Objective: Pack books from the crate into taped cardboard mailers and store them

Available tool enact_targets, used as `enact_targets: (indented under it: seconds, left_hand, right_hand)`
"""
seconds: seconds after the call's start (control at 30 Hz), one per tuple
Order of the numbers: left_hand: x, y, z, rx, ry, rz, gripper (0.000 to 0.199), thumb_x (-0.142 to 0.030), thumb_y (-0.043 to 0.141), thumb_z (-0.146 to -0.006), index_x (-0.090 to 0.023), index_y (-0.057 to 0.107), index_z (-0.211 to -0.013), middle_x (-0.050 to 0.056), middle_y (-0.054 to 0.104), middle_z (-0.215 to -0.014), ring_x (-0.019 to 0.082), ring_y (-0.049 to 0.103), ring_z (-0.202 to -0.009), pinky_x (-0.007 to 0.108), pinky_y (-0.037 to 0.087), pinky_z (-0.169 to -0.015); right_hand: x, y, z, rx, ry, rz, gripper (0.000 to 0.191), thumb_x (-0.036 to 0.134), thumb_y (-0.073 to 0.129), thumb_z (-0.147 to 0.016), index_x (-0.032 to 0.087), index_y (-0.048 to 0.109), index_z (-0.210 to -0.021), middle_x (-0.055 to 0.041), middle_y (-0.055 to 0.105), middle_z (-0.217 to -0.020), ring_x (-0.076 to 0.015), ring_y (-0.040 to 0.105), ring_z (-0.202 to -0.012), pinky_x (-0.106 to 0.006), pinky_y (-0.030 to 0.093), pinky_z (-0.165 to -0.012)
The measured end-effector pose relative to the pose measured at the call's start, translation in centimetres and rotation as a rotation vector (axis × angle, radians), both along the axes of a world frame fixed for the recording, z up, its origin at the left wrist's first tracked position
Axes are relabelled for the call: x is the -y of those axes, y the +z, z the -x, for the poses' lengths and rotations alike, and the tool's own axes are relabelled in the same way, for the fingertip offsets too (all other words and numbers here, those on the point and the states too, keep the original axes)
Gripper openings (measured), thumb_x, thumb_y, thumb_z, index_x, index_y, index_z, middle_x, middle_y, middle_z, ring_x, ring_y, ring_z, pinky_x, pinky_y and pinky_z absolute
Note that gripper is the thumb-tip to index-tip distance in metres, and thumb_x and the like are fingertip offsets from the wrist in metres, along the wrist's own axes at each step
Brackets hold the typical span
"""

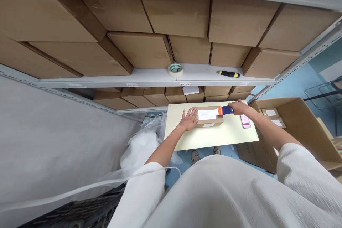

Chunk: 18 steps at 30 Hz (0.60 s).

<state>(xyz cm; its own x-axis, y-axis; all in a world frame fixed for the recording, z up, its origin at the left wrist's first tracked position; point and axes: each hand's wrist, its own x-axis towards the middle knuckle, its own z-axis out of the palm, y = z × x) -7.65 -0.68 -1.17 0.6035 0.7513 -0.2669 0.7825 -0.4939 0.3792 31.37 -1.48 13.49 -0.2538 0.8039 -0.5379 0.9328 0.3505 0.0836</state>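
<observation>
A small brown cardboard box [217, 121] lies on the pale yellow tabletop [205, 138]. A white label [207, 114] covers much of its top, and a smaller white one is on its near side. My left hand [188, 119] rests flat on the box's left end, fingers spread. My right hand [237, 107] is closed round a dark blue hand tool with an orange end [226, 109]. The orange end meets the label's right edge; its exact kind I cannot make out. Just below the right wrist a phone [245, 121] lies with its screen lit.
Shelves of cardboard boxes [139, 50] rise beyond the table. A tape roll [175, 70] and a yellow-and-black utility knife [228, 74] sit on the shelf edge. To the right stands a large open carton [299, 121] with small labelled boxes inside. Clear plastic wrap [143, 146] is heaped at left.
</observation>
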Motion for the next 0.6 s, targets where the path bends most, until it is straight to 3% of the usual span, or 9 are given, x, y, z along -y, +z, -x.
enact_targets:
  seconds: [0.13, 0.23, 0.43, 0.6]
  left_hand:
    - [0.0, -0.4, 0.1, -0.022, 0.003, -0.011, 0.079, -0.060, 0.024, -0.110, -0.027, 0.004, -0.179, 0.003, 0.007, -0.186, 0.033, -0.001, -0.172, 0.065, -0.008, -0.136]
    - [-0.1, -0.7, 0.2, -0.041, 0.002, -0.017, 0.079, -0.059, 0.023, -0.110, -0.027, 0.003, -0.179, 0.003, 0.008, -0.186, 0.033, 0.000, -0.172, 0.065, -0.007, -0.136]
    - [-0.1, -0.7, 0.3, -0.075, 0.008, -0.037, 0.079, -0.059, 0.026, -0.110, -0.028, 0.003, -0.179, 0.004, 0.010, -0.186, 0.034, 0.002, -0.172, 0.065, -0.002, -0.136]
    - [-0.1, -0.5, 0.3, -0.108, 0.012, -0.014, 0.079, -0.060, 0.025, -0.110, -0.028, 0.002, -0.179, 0.004, 0.007, -0.186, 0.033, 0.000, -0.172, 0.066, -0.005, -0.135]
  right_hand:
    - [1.6, -0.4, -6.1, -0.009, -0.054, 0.005, 0.046, 0.013, 0.068, -0.079, 0.020, 0.062, -0.124, -0.0147, 0.077, -0.115, -0.0320, 0.070, -0.104, -0.041, 0.035, -0.099]
    - [2.3, -1.4, -8.7, -0.048, -0.078, 0.003, 0.045, 0.013, 0.069, -0.078, 0.021, 0.062, -0.122, -0.0140, 0.077, -0.117, -0.0318, 0.070, -0.104, -0.041, 0.035, -0.100]
    - [2.5, -3.7, -10.0, -0.104, -0.086, 0.017, 0.041, 0.019, 0.070, -0.083, 0.021, 0.062, -0.123, -0.0152, 0.076, -0.117, -0.0320, 0.070, -0.104, -0.040, 0.037, -0.098]
    - [2.3, -5.3, -10.0, -0.103, -0.115, 0.049, 0.041, 0.020, 0.072, -0.086, 0.022, 0.061, -0.126, -0.0148, 0.076, -0.120, -0.0317, 0.070, -0.108, -0.039, 0.039, -0.098]
